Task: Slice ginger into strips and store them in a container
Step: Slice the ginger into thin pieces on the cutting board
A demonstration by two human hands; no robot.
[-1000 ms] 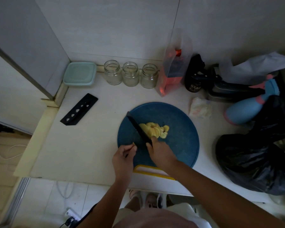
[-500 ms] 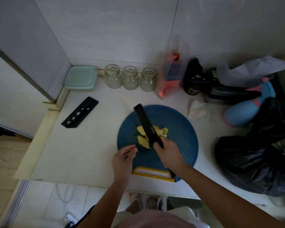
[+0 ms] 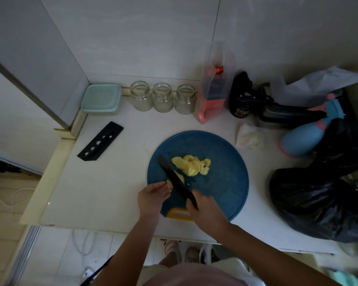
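- Head view: a round blue cutting board (image 3: 225, 182) lies on the white tabletop (image 3: 112, 182), its yellow-edged handle toward the person.
- A heap of pale yellow ginger slices (image 3: 191, 166) sits near the middle of the board.
- The right hand (image 3: 205, 209) is closed round the handle of a black knife (image 3: 174, 180). The blade slants up and to the left across the board, just left of the heap.
- The left hand (image 3: 153, 195) has its fingers curled, and the fingertips pinch a small ginger piece (image 3: 169, 182) right against the blade's left side.
- At the back, by the wall, three clear glass jars stand in a row: left jar (image 3: 141, 96), middle jar (image 3: 162, 97), right jar (image 3: 185, 99). All are upright and open-topped, and they look empty.
- In the corner left of the jars sits a teal square container (image 3: 100, 98) with its lid on. What it holds cannot be told.
- A black knife sheath (image 3: 100, 141) with small cut-outs lies flat on the tabletop, well left of the board.
- Right of the jars stands a clear bag (image 3: 213, 93) with something reddish-orange inside, then a black bottle (image 3: 241, 100).
- Farther right are a crumpled white cloth (image 3: 249, 139), a blue spray bottle (image 3: 304, 139) lying on its side, and a bulging black plastic bag (image 3: 322, 193) whose contents are hidden.
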